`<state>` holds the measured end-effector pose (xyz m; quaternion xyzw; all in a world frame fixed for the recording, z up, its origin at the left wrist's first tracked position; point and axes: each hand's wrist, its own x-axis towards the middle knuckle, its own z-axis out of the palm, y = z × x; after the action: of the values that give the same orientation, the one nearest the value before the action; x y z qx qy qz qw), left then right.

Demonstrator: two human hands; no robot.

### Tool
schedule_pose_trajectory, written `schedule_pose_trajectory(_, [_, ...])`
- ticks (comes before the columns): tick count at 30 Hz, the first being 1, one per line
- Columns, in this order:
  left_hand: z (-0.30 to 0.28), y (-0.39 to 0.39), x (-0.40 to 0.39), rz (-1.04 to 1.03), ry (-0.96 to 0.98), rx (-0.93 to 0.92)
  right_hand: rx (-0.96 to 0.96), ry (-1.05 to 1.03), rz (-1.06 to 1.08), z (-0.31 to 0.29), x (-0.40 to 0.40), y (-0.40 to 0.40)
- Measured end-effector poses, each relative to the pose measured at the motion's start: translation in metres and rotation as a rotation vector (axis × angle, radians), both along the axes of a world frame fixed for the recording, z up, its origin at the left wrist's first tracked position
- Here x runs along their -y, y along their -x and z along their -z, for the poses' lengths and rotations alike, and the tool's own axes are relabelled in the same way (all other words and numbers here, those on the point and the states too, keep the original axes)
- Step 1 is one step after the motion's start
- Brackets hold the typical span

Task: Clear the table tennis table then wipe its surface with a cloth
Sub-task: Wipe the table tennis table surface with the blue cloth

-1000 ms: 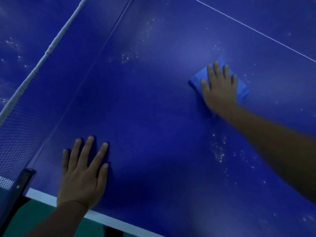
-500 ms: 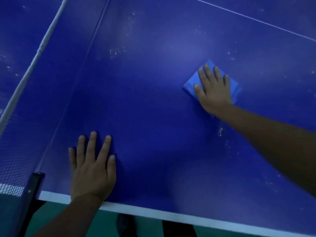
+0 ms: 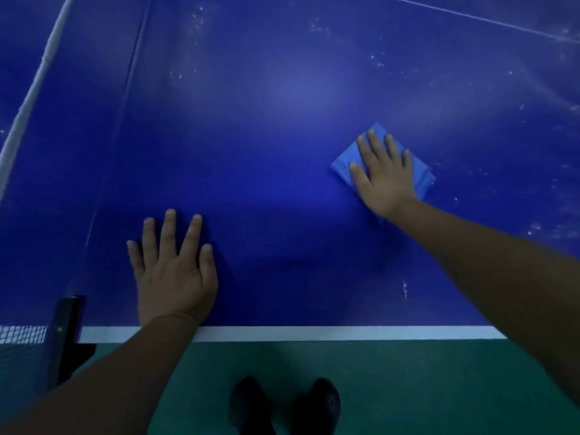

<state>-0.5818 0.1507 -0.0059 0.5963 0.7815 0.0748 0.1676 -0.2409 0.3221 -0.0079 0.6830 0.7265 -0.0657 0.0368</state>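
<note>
The blue table tennis table (image 3: 266, 136) fills the view, with its white edge line (image 3: 314, 333) nearest me. A folded light-blue cloth (image 3: 422, 172) lies flat on the table at the right. My right hand (image 3: 383, 177) presses down on the cloth with straight, spread fingers and covers most of it. My left hand (image 3: 174, 268) rests flat on the bare table near the front edge, fingers straight. White specks and smears dot the surface at the far side and right.
The net (image 3: 28, 98) with its white top band runs along the left, and its dark post clamp (image 3: 67, 328) grips the table's front left edge. Below the edge lie green floor (image 3: 408, 387) and my two dark shoes (image 3: 282, 406).
My right hand has slid the cloth toward me, closer to the front edge. The left hand stays flat in place. The view has tilted down, showing floor and shoes.
</note>
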Motion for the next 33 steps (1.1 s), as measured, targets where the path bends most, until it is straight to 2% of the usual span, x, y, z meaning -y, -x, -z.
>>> schedule_pose_trajectory(2, [0.002, 0.0, 0.0, -0.004, -0.004, -0.013, -0.02, 0.005, 0.041, 0.004, 0.0, 0.009])
schedule_pose_trajectory(4, [0.003, 0.0, 0.0, -0.005, 0.001, -0.019, -0.007, -0.028, 0.011, 0.008, 0.036, 0.023])
schedule_pose_trajectory(9, [0.002, -0.001, 0.0, -0.008, 0.013, -0.02, -0.035, 0.031, -0.314, 0.007, 0.198, 0.012])
schedule_pose_trajectory(11, [0.0, -0.001, 0.001, -0.007, 0.007, -0.019, -0.003, 0.081, -0.423, 0.003, 0.2, -0.017])
schedule_pose_trajectory(12, [0.0, -0.002, 0.001, -0.007, 0.004, -0.018, 0.028, 0.084, -0.409, 0.002, 0.186, -0.027])
schedule_pose_trajectory(13, [-0.001, -0.002, 0.0, -0.008, 0.002, -0.015, 0.047, 0.075, -0.331, 0.001, 0.167, -0.031])
schedule_pose_trajectory(16, [-0.003, -0.003, 0.0, -0.009, 0.001, -0.012, 0.006, 0.035, 0.108, 0.003, 0.112, -0.02])
schedule_pose_trajectory(19, [-0.003, -0.004, 0.002, -0.001, -0.005, -0.021, -0.061, -0.02, 0.412, 0.008, 0.101, 0.023])
schedule_pose_trajectory(20, [-0.003, -0.004, 0.003, -0.002, -0.013, -0.024, -0.076, -0.038, 0.415, 0.01, 0.112, 0.041])
schedule_pose_trajectory(22, [-0.002, -0.003, 0.004, -0.006, -0.029, -0.027, -0.079, -0.044, 0.214, 0.009, 0.153, 0.067])
schedule_pose_trajectory(24, [-0.001, -0.003, 0.004, -0.002, -0.039, -0.03, -0.044, 0.021, -0.039, 0.007, 0.199, 0.059])
schedule_pose_trajectory(25, [-0.001, -0.003, 0.004, -0.004, -0.045, -0.03, -0.027, 0.054, -0.062, 0.006, 0.212, 0.04])
schedule_pose_trajectory(27, [0.0, -0.003, 0.004, -0.003, -0.057, -0.028, 0.035, 0.075, 0.098, 0.001, 0.222, -0.014])
schedule_pose_trajectory(30, [0.001, -0.003, 0.004, 0.0, -0.07, -0.031, 0.034, 0.076, 0.557, -0.004, 0.211, -0.067])
schedule_pose_trajectory(32, [0.002, -0.002, 0.004, 0.0, -0.071, -0.029, -0.011, 0.007, 0.759, -0.003, 0.196, -0.051])
schedule_pose_trajectory(33, [0.003, -0.002, 0.004, -0.002, -0.072, -0.025, -0.024, -0.007, 0.761, -0.002, 0.189, -0.03])
